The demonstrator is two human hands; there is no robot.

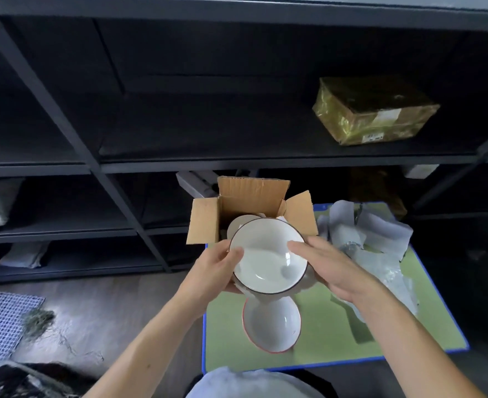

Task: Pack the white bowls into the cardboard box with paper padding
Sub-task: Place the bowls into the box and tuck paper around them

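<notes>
I hold a white bowl with a dark rim (267, 258) in the air just in front of the open cardboard box (205, 222). My left hand (211, 267) grips its left edge, thumb over the rim. My right hand (329, 265) holds its right side with fingers lying across the rim. Another white bowl (241, 224) shows inside the box behind it. A white bowl with a red rim (271, 323) sits on the green table top (331, 334) below the held bowl. Crumpled white padding paper (377, 239) lies right of the box.
Dark metal shelving (179, 165) fills the background, with a taped brown parcel (372, 110) on a shelf at upper right. The table has a blue edge (204, 340). A blue-and-white mesh mat (1, 326) lies on the floor at left.
</notes>
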